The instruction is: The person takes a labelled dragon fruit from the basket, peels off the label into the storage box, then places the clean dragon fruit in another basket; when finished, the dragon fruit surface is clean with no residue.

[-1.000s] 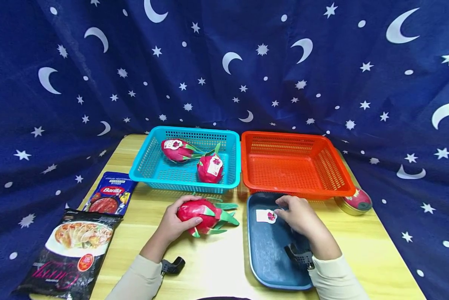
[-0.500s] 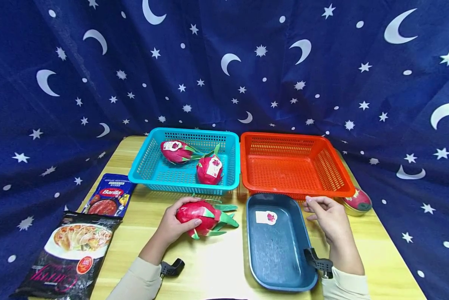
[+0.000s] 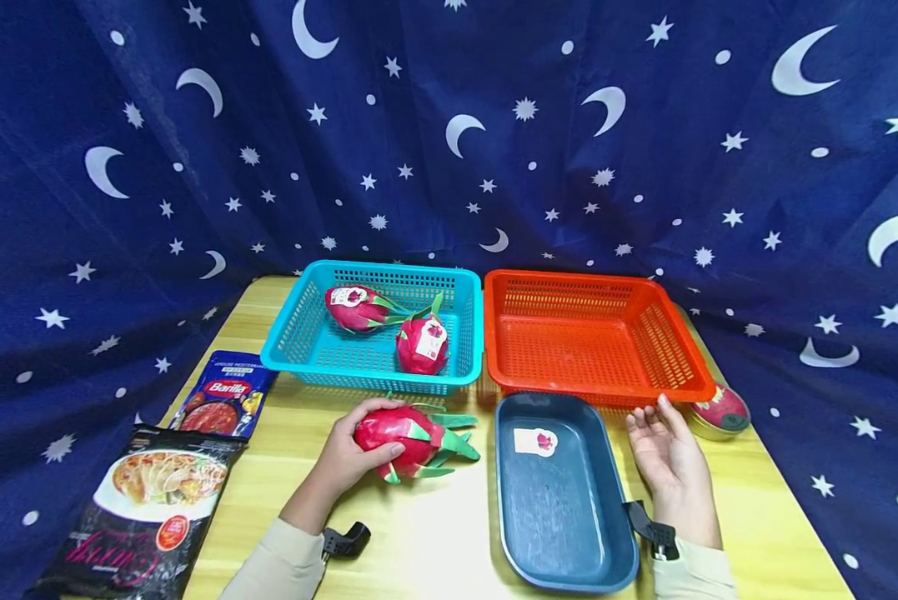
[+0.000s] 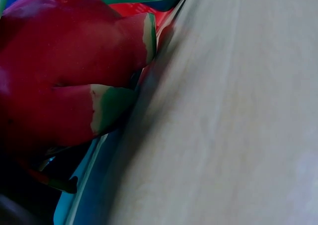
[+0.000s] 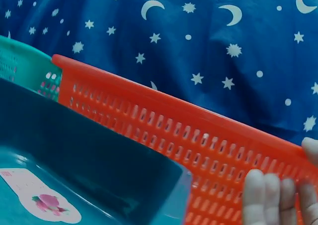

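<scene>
A red dragon fruit [image 3: 396, 435] with green leaf tips lies on the table, and my left hand [image 3: 343, 450] grips its left end, thumb in front. That same dragon fruit [image 4: 74, 61] fills the left part of the left wrist view. My right hand [image 3: 671, 462] is turned palm up just in front of the orange basket [image 3: 606, 387], its relaxed fingers [image 5: 255, 195] near the basket's wall and holding nothing. Left of it stands a dark blue tray [image 3: 557, 517] with a white dragon fruit sticker [image 3: 535, 442] lying inside.
A turquoise basket [image 3: 373, 379] at the back holds two labelled dragon fruits [image 3: 358, 310]. At the right edge, a round tin [image 3: 721, 414] shows a red and green top. A blue Barilla pouch [image 3: 223, 396] and a black food bag [image 3: 144, 508] lie on the left.
My right hand has come away from above the sticker, moved right out of the tray, and turned palm up. The left hand keeps its grip on the dragon fruit, with little movement.
</scene>
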Demonstrator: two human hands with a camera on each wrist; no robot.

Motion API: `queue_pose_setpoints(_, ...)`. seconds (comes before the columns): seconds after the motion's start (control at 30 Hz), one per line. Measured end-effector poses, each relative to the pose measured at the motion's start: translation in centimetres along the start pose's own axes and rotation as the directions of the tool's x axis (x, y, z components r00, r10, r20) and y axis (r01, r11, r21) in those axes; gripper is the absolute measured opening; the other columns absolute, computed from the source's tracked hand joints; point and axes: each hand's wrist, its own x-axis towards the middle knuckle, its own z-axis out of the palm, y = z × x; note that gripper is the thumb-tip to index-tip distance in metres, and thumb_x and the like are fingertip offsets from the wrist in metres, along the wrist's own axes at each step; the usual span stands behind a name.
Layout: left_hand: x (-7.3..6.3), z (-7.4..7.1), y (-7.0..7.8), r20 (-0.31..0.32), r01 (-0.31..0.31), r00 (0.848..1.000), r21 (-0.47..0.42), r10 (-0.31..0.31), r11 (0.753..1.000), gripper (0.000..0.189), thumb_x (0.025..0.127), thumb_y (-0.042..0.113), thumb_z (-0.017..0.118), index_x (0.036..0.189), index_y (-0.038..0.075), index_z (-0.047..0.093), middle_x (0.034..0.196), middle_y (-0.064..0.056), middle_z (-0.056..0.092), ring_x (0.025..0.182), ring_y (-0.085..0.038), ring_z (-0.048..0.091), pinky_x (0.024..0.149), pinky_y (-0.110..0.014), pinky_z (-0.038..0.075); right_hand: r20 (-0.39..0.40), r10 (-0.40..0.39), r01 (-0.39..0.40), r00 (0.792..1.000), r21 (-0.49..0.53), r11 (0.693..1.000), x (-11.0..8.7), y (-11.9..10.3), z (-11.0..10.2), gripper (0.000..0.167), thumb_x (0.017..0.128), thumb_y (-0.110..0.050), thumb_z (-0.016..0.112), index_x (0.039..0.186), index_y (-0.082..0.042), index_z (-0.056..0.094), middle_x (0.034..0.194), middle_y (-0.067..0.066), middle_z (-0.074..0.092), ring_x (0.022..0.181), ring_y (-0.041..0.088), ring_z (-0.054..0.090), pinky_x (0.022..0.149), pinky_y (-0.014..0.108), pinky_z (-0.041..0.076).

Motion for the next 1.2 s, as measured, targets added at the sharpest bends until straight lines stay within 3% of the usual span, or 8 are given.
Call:
queue_pose_setpoints(0.13, 0.0, 0.0, 0.0, 0.000, 0.000, 1.000, -0.006, 0.000, 1.000, 0.056, 0.084, 0.009, 0.088, 0.134, 0.016, 0.066, 0.136, -0.005, 0.067, 0.121, -0.040, 0.058, 0.089, -0.044, 0.059, 0.087, 0.014, -0.033, 0.996, 0.220, 0.975, 0.6, 0.3, -0.7, 0.012, 0.107, 0.002, 0.055, 0.117, -0.003, 0.056, 0.108, 0.016, 0.063, 0.099, 0.032, 0.063, 0.099, 0.040, 0.052)
queue_pose_setpoints(0.3, 0.0, 0.1, -0.1, 0.004, 0.000, 1.000, -0.012, 0.000, 1.000, 0.055, 0.084, 0.009, 0.089, 0.134, 0.015, 0.066, 0.136, -0.004, 0.067, 0.120, -0.040, 0.058, 0.089, -0.044, 0.059, 0.197, -0.067, 0.001, 0.978, 0.313, 0.950, 1.2, 0.7, -1.2, 0.012, 0.107, 0.007, 0.050, 0.106, 0.002, 0.061, 0.110, 0.020, 0.066, 0.103, 0.037, 0.064, 0.101, 0.045, 0.051)
queue_pose_setpoints(0.4, 0.0, 0.2, -0.2, 0.004, 0.002, 1.000, -0.014, -0.002, 1.000, 0.055, 0.084, 0.009, 0.088, 0.134, 0.015, 0.066, 0.136, -0.005, 0.067, 0.121, -0.040, 0.057, 0.089, -0.044, 0.059, 0.257, -0.109, 0.019, 0.960, 0.329, 0.944, 1.4, 0.9, -1.5, 0.017, 0.107, 0.007, 0.046, 0.099, 0.006, 0.061, 0.108, 0.023, 0.066, 0.103, 0.040, 0.064, 0.101, 0.047, 0.051)
queue_pose_setpoints(0.6, 0.0, 0.2, -0.2, 0.008, 0.012, 1.000, -0.017, -0.012, 1.000, 0.056, 0.084, 0.009, 0.088, 0.135, 0.016, 0.065, 0.136, -0.004, 0.066, 0.121, -0.040, 0.057, 0.089, -0.044, 0.059, 0.332, -0.162, 0.051, 0.929, 0.320, 0.946, 1.7, 1.1, -2.0, 0.021, 0.110, 0.005, 0.040, 0.100, 0.010, 0.059, 0.107, 0.027, 0.065, 0.104, 0.042, 0.064, 0.102, 0.049, 0.051)
queue_pose_setpoints(0.8, 0.0, 0.3, -0.2, 0.008, 0.032, 0.999, -0.026, -0.032, 0.999, 0.056, 0.085, 0.009, 0.088, 0.135, 0.016, 0.065, 0.137, -0.005, 0.066, 0.121, -0.040, 0.057, 0.090, -0.044, 0.058, 0.316, -0.175, 0.080, 0.932, 0.293, 0.953, 1.8, 1.2, -2.0, 0.018, 0.109, 0.006, 0.042, 0.103, 0.009, 0.059, 0.108, 0.025, 0.064, 0.104, 0.040, 0.064, 0.101, 0.047, 0.053)
queue_pose_setpoints(1.0, 0.1, 0.0, 0.5, 0.009, 0.131, 0.991, -0.031, -0.130, 0.991, 0.060, 0.084, 0.014, 0.090, 0.137, 0.021, 0.064, 0.140, -0.004, 0.062, 0.124, -0.039, 0.055, 0.091, -0.044, 0.058, 0.292, -0.165, 0.080, 0.942, 0.282, 0.956, 1.9, 1.3, -1.9, 0.019, 0.108, 0.006, 0.043, 0.101, 0.008, 0.060, 0.108, 0.023, 0.064, 0.105, 0.038, 0.064, 0.102, 0.046, 0.052)
queue_pose_setpoints(1.2, 0.1, -0.7, 2.3, 0.026, 0.213, 0.976, 0.078, -0.216, 0.974, 0.063, 0.081, 0.022, 0.095, 0.137, 0.027, 0.065, 0.137, -0.005, 0.064, 0.117, -0.036, 0.062, 0.090, -0.045, 0.057, 0.311, -0.164, 0.075, 0.936, 0.279, 0.957, 2.1, 1.4, -1.9, 0.019, 0.109, 0.006, 0.041, 0.104, 0.008, 0.059, 0.112, 0.023, 0.063, 0.107, 0.037, 0.063, 0.105, 0.045, 0.051)
